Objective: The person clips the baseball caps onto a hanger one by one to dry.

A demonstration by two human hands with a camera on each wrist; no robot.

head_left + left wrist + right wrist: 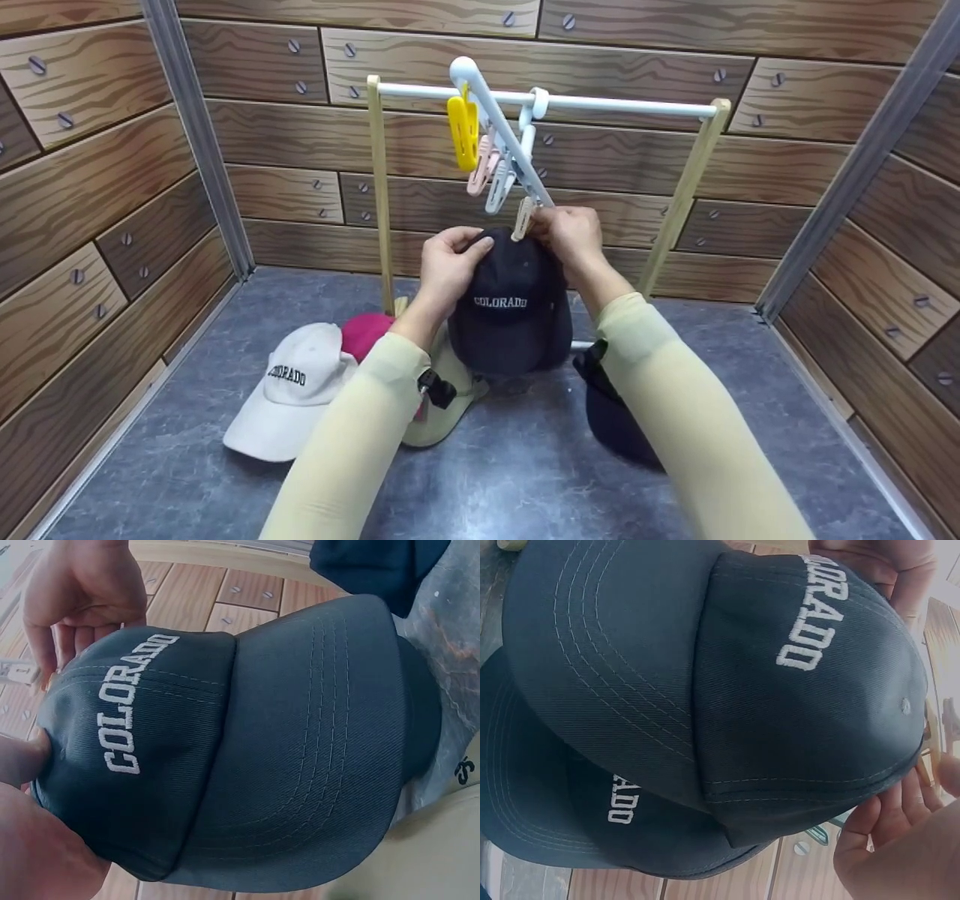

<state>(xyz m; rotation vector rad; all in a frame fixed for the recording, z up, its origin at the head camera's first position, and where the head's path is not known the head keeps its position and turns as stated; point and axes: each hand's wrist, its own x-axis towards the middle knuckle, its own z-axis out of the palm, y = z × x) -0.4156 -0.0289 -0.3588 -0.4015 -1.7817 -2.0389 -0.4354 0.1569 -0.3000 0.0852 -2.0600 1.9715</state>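
A black cap [510, 315] with white COLORADO lettering hangs upright, brim downward, between the two hands. My left hand [450, 266] grips the crown's left side, thumb on its front. On the other side, my right hand [571, 236] pinches a beige clothespin [523, 219] at the top of the cap; its fingers partly hide the contact. The clothespin is on a pale blue hanger [504, 127], hooked over a white rail [622, 104]. Farther along the hanger are a yellow clothespin [463, 133], a pink clothespin [482, 166] and a pale blue clothespin [500, 187].
At left lie a white cap [289, 386], a magenta cap [364, 334] and a light green cap [439, 427], overlapping. A dark cap [619, 427] lies under the right forearm. Wooden posts [381, 195] hold the rail. Wood-patterned walls [97, 187] surround the grey surface [510, 472].
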